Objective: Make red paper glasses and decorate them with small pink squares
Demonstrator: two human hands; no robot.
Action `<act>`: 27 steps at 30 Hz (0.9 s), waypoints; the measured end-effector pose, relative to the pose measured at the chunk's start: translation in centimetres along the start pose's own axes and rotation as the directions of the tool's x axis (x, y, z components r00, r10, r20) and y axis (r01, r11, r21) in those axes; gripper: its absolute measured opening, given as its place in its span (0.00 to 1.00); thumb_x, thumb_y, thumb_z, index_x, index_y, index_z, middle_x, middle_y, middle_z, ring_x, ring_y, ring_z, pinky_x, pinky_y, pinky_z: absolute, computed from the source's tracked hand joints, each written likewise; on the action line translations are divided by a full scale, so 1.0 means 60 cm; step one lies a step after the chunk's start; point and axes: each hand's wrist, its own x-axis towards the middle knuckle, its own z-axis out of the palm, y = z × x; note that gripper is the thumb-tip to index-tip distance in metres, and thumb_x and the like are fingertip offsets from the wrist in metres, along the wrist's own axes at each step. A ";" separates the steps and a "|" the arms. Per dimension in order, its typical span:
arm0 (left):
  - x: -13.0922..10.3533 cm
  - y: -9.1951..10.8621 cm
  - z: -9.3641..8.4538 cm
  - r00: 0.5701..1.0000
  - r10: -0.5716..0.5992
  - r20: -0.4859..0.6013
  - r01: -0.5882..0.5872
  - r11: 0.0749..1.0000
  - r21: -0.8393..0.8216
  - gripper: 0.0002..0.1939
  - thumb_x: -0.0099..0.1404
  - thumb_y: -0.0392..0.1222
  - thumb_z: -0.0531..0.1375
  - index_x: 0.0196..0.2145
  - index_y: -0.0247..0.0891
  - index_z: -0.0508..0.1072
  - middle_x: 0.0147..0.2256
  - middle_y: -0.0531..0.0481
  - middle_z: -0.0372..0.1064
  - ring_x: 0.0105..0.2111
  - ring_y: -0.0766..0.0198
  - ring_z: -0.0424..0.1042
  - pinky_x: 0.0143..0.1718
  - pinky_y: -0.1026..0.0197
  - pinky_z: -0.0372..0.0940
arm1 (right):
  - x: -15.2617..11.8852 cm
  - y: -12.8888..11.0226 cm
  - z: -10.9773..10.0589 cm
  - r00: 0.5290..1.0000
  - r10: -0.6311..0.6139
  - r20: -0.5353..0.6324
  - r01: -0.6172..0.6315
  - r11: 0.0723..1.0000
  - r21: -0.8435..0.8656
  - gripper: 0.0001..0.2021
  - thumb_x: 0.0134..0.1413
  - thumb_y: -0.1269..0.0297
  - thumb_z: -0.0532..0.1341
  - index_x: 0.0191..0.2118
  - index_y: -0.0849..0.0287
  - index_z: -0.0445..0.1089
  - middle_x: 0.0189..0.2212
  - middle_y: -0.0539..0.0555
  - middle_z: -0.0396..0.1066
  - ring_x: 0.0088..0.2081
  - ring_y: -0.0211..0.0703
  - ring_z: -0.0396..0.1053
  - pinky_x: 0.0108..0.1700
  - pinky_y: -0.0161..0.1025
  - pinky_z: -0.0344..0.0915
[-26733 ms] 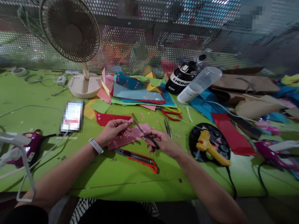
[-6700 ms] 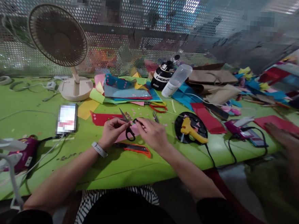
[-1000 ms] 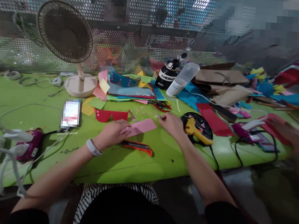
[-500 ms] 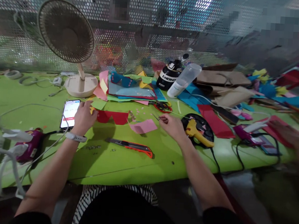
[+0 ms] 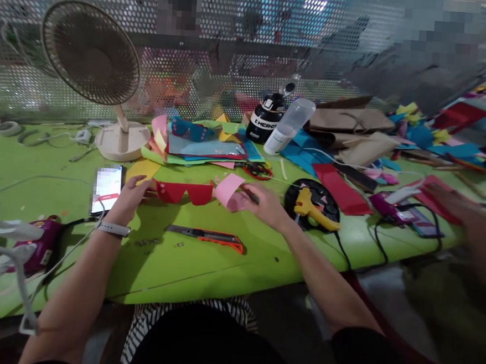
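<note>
Your left hand [image 5: 128,199], its grip impossible to tell, is at the left end of the red paper glasses [image 5: 197,193], which stretch rightward toward the curled pink paper [image 5: 228,187] your right hand [image 5: 266,207] pinches.

Dim; bright glare behind mesh [image 5: 218,64], soft shadows on table [image 5: 194,281], edges stretched, blurred.

Two pairs paper glasses [image 5: 199,194], two bottles [image 5: 265,122], one fan [image 5: 91,55], one cutter [image 5: 212,237].

A rectangular pink paper strip [image 5: 228,189], flat on the counter [image 5: 203,268] a second ago, now curls in the right hand [image 5: 264,204] — the left hand [image 5: 129,199] has moved off it to the red paper glasses [image 5: 198,193].
</note>
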 end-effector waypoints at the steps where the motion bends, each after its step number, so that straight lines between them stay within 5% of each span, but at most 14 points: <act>1: 0.001 -0.002 -0.001 1.000 0.010 -0.002 -0.010 1.000 0.004 0.21 0.55 0.43 0.65 0.45 0.35 0.68 0.29 0.49 0.74 0.26 0.66 0.72 0.24 0.67 0.58 | 0.000 -0.011 0.002 0.999 -0.044 0.030 0.043 0.999 0.024 0.17 0.53 0.63 0.57 0.49 0.59 0.70 0.47 0.60 0.72 0.47 0.52 0.70 0.50 0.48 0.66; 7: 0.005 -0.004 -0.008 0.995 0.010 0.097 -0.007 0.999 -0.034 0.12 0.50 0.43 0.65 0.31 0.34 0.75 0.27 0.50 0.74 0.24 0.69 0.71 0.21 0.69 0.55 | -0.007 -0.056 0.026 0.973 -0.157 0.170 0.176 0.979 -0.102 0.12 0.56 0.59 0.60 0.42 0.59 0.73 0.41 0.60 0.73 0.43 0.51 0.69 0.48 0.48 0.66; 13: -0.001 0.006 -0.006 0.982 -0.122 0.147 0.147 0.975 -0.167 0.14 0.45 0.34 0.70 0.32 0.34 0.77 0.28 0.50 0.75 0.24 0.71 0.70 0.20 0.71 0.57 | -0.017 -0.056 0.054 0.953 -0.272 0.132 0.299 0.910 -0.286 0.10 0.61 0.67 0.56 0.38 0.58 0.75 0.40 0.59 0.75 0.45 0.51 0.69 0.50 0.50 0.65; 19: 0.007 0.009 -0.011 0.963 -0.160 0.216 0.225 0.918 -0.326 0.05 0.52 0.25 0.63 0.28 0.31 0.75 0.23 0.52 0.70 0.20 0.74 0.67 0.19 0.73 0.61 | -0.023 -0.031 0.043 0.962 -0.254 0.105 0.274 0.913 -0.304 0.13 0.59 0.73 0.55 0.36 0.56 0.78 0.38 0.58 0.76 0.45 0.49 0.72 0.49 0.47 0.68; 27: 0.002 0.018 -0.009 0.977 -0.083 0.194 0.184 0.783 -0.594 0.07 0.61 0.26 0.56 0.28 0.32 0.72 0.25 0.52 0.70 0.23 0.75 0.69 0.24 0.75 0.67 | -0.050 0.000 0.019 0.975 -0.207 0.086 0.221 0.954 -0.205 0.16 0.57 0.70 0.56 0.47 0.55 0.76 0.48 0.57 0.75 0.48 0.50 0.72 0.53 0.53 0.68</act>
